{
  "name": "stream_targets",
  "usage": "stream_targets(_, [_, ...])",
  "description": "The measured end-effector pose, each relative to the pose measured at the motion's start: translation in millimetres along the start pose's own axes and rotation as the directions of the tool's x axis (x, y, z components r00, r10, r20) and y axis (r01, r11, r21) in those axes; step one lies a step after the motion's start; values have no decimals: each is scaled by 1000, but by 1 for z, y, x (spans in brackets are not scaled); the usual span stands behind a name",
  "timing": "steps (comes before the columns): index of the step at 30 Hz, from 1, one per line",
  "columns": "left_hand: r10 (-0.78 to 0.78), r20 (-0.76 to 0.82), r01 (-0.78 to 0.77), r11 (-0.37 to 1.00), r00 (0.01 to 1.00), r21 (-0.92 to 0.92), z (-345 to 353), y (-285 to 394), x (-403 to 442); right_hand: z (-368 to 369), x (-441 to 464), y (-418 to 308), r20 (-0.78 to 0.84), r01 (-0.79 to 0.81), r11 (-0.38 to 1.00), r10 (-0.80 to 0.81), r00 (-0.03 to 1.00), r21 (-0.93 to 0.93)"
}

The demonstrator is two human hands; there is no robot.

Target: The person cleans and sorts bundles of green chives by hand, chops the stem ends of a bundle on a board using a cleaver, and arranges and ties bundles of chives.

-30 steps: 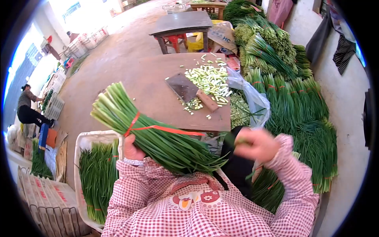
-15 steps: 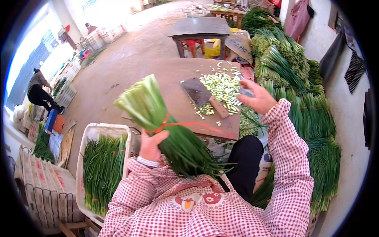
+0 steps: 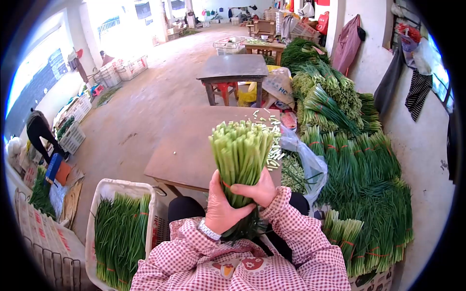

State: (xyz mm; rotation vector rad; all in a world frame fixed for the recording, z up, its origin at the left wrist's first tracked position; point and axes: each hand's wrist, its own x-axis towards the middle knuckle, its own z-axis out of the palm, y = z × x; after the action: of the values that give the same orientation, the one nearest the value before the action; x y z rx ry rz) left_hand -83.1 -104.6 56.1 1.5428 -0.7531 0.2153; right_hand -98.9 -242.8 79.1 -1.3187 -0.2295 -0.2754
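Left hand [image 3: 224,207] and right hand [image 3: 258,189] wrap a snug grip around a bunch of green stalks [image 3: 241,149], pale ends upward, apparently to keep them together.

In front of me stands a brown counter [image 3: 187,136]. Chopped pieces of pale green stalk [image 3: 275,154] lie scattered along its right side, partly blocked from my view, and one small pale bit [image 3: 174,153] sits alone toward its left edge. Beyond, a dark table [image 3: 233,67] stands on the floor [image 3: 128,121].
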Motion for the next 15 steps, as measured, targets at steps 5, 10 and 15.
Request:
stream_targets(5, [28,187,-64,980,982,190,-13,14,11,-4,7,-25,-35,71,968,-64,997,239])
stream_targets(10, [170,103,-169,985,980,-10,-9,5,19,26,25,-49,-75,241,881,-231,970,408])
stream_targets(15, [414,-39,-387,877,909,284,-70,29,66,59,63,-74,97,309,948,-315,944,70])
